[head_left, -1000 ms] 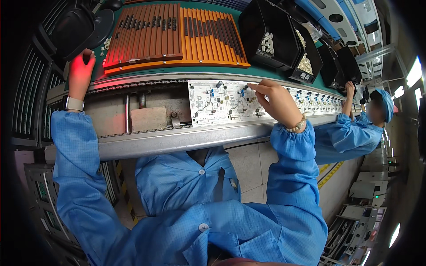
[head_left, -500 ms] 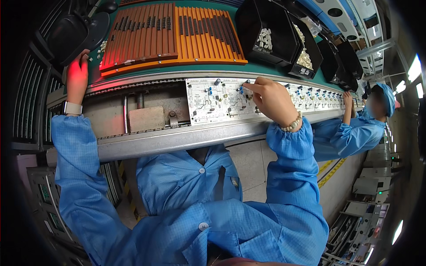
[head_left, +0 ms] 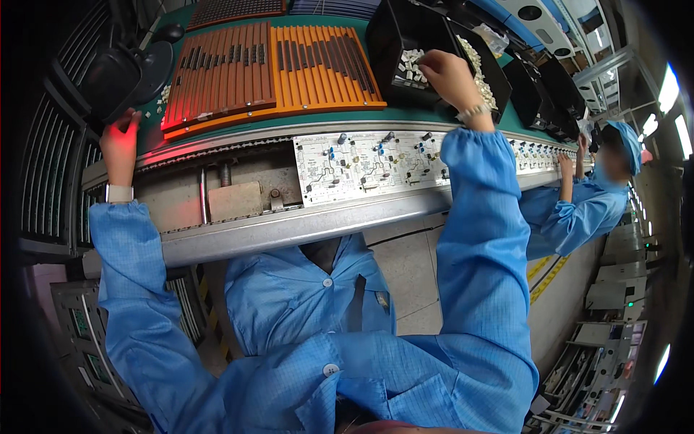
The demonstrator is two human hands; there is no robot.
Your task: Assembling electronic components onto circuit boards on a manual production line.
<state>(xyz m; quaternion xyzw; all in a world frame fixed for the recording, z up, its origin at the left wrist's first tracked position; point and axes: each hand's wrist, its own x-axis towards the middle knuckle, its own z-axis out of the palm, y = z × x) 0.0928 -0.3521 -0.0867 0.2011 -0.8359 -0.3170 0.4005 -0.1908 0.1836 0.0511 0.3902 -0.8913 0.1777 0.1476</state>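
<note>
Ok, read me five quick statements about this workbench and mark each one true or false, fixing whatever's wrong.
1. The right hand is at a black bin with white parts in it. True.
2. The left hand is touching a circuit board. False: it is near loose white pieces on the green mat.
3. The circuit boards lie closer to the person's body than the orange slotted tray. True.
4. The beaded bracelet is worn at the left hand. False: at the right hand.
5. A co-worker in blue is at the picture's right. True.

The circuit boards [head_left: 338, 176] are white, the bins [head_left: 387, 45] black, the sleeves [head_left: 481, 239] checked blue.
</note>
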